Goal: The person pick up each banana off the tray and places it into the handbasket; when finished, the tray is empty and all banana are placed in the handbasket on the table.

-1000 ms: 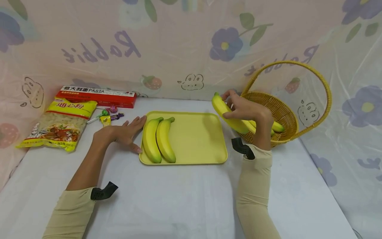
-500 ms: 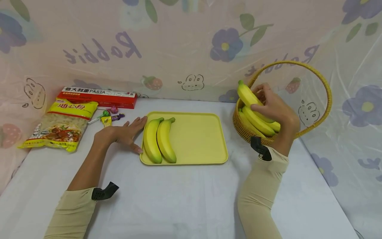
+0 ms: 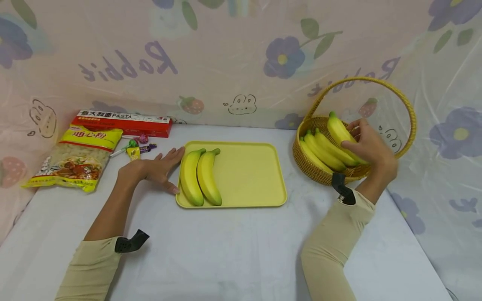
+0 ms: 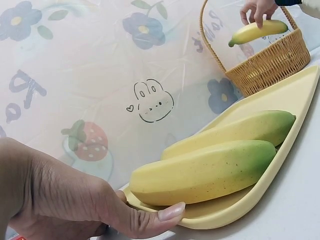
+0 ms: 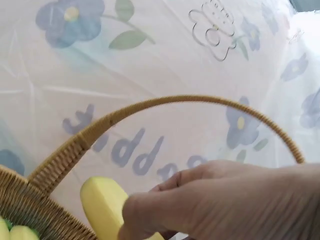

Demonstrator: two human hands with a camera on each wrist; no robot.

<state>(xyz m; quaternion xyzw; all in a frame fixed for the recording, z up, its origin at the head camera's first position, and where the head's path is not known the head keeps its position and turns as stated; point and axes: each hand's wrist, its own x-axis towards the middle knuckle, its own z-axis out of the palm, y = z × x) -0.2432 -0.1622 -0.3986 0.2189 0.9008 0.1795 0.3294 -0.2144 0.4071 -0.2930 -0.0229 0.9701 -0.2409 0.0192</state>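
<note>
In the head view, my right hand [image 3: 370,144] pinches a yellow banana [image 3: 339,128] between thumb and fingers, over the right side of the wicker basket [image 3: 312,172]. Several bananas [image 3: 325,152] lie side by side in the basket, left of the held one. My left hand [image 3: 156,169] rests with its fingers spread at the left edge of a yellow tray [image 3: 250,175]; its thumb [image 4: 165,215] touches the rim in the left wrist view. Two bananas [image 3: 192,177] lie next to each other at the tray's left end. The right wrist view shows the held banana [image 5: 102,205] beneath the basket's handle.
The basket's tall arched handle [image 3: 408,102] rises around the right hand. Behind the left hand are a bag of macaroni [image 3: 77,156], a red pasta box [image 3: 124,122], lollipops [image 3: 132,143] and small wrapped candies [image 3: 147,147]. A patterned curtain [image 3: 226,62] stands behind the white table.
My right hand has carried its banana rightward from the basket's left rim, past the other bananas, to the basket's right side, and lowered it. The left hand stays at the tray.
</note>
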